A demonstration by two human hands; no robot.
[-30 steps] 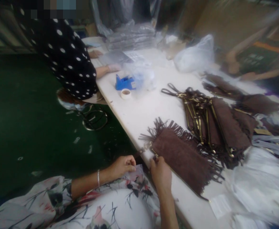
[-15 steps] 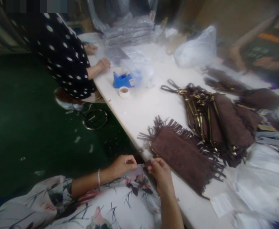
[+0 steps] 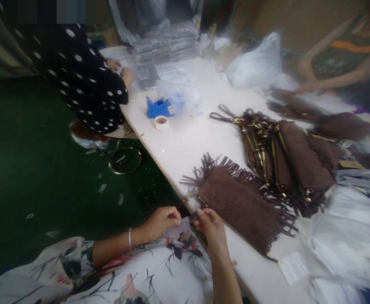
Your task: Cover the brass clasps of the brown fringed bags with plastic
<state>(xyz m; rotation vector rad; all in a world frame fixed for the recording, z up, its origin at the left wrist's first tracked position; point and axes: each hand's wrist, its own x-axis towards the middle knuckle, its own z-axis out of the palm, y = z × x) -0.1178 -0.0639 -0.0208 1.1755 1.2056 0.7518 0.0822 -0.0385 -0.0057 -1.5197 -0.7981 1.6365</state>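
Observation:
A brown fringed pouch [image 3: 240,204] with a gold zip lies at the near edge of the white table [image 3: 188,143]. My left hand [image 3: 162,220] is pinched shut just off the table edge, over my lap. My right hand [image 3: 210,228] is also pinched, fingertips close to the left hand's, at the pouch's near corner. Something small and dark, perhaps the pouch's strap end, sits between both hands; I cannot make it out clearly.
A stack of more brown fringed pouches [image 3: 286,158] lies further right. A blue tape dispenser [image 3: 158,107] and tape roll [image 3: 161,122] sit mid-table, with plastic bags [image 3: 254,63] behind. A person in a polka-dot top [image 3: 86,84] works at left; another person's arm [image 3: 337,76] at far right.
My right hand has drawn back from the pouch's corner toward my left hand, and both now pinch at the same spot. The person in polka dots pulled their hands further back.

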